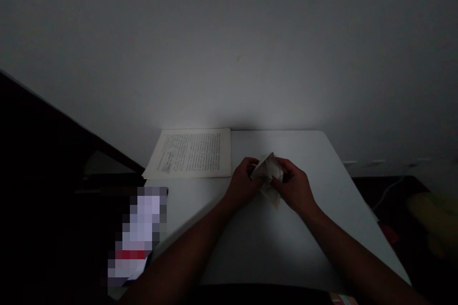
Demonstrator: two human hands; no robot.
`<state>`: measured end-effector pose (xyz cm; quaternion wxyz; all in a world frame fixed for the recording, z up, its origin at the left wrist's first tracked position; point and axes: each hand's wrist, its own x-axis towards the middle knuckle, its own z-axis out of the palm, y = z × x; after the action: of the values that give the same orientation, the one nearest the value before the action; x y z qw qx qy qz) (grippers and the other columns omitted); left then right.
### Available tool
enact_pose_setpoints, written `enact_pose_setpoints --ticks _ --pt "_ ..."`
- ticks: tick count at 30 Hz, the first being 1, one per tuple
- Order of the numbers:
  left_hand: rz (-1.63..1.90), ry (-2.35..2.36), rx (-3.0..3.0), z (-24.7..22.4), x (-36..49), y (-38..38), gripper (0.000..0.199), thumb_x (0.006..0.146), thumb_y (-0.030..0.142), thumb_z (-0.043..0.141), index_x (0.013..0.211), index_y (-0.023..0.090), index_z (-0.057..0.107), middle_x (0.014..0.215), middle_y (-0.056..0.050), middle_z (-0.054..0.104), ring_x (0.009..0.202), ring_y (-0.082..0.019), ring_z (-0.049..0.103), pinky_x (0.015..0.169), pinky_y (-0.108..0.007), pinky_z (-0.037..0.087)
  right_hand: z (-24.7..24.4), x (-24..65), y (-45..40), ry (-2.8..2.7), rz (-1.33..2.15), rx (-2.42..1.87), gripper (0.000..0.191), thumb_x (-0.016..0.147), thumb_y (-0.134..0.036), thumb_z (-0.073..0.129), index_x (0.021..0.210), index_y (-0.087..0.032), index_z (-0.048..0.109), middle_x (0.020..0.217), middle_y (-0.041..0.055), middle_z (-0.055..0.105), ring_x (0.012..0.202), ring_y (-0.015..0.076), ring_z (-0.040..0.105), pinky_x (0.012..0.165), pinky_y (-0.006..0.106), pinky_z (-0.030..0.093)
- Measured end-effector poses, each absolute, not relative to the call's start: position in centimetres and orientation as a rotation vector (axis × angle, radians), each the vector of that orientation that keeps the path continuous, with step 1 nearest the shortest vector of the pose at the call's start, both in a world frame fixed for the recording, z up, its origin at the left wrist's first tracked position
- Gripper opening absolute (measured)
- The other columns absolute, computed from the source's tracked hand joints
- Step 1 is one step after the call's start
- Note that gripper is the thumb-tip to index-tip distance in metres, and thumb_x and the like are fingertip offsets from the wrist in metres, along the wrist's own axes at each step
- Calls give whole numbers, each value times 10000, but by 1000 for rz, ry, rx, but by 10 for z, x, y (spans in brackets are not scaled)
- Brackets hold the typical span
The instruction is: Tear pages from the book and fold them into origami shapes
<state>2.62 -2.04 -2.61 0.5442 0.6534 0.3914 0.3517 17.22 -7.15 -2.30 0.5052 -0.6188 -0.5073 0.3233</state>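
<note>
Above the middle of a white table, my two hands hold a folded piece of paper between them. The paper looks pale, with a pointed top and a pointed lower end. My left hand grips its left side, thumb lying across the front. On the other side my right hand pinches the paper, its thumb near the middle and its fingers behind. Some fingertips of both hands are hidden by the paper. Dim light leaves the finer folds hard to make out.
A stack of printed sheets lies at the table's back left. A blurred-out lit screen, seemingly a phone, is at the left edge. Behind the table rises a pale wall. A cable runs at the right, beyond the table.
</note>
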Motion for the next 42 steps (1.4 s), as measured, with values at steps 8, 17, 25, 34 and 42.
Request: enact_pose_setpoints --ticks 8,17,25,34,42 --pt "820 926 1498 -22 26 -20 325 657 99 596 960 159 495 766 -4 621 689 -136 579 614 -236 435 -23 171 -72 -1204 783 -1465 432 648 -192 647 1074 -162 579 920 79 704 757 206 654 667 318 512" --pt "821 770 1289 -25 25 -17 381 615 139 668 957 165 505 802 -20 645 731 -154 601 646 -249 444 -27 174 -71 -1216 840 -1406 435 647 -194 680 1069 -170 578 936 76 695 783 210 648 674 316 512" --pt "882 761 1083 -25 26 -16 400 596 163 676 963 161 516 810 -26 666 709 -156 621 660 -264 463 -27 173 -70 -1170 909 -1307 436 682 -303 703 1077 -186 560 913 66 680 782 196 645 708 321 523" --pt "1128 872 1110 -24 26 -15 345 616 182 660 935 162 530 868 -35 650 804 -169 619 719 -277 474 -26 169 -73 -1119 993 -1248 363 728 -359 687 1029 -227 531 733 -9 616 644 137 601 602 277 507" --pt "1258 922 1136 -21 24 -16 337 657 223 669 951 164 514 882 -49 634 812 -181 616 704 -294 484 -20 165 -77 -1159 1104 -1361 275 716 -342 696 888 -184 551 575 -43 564 475 110 537 475 262 457"
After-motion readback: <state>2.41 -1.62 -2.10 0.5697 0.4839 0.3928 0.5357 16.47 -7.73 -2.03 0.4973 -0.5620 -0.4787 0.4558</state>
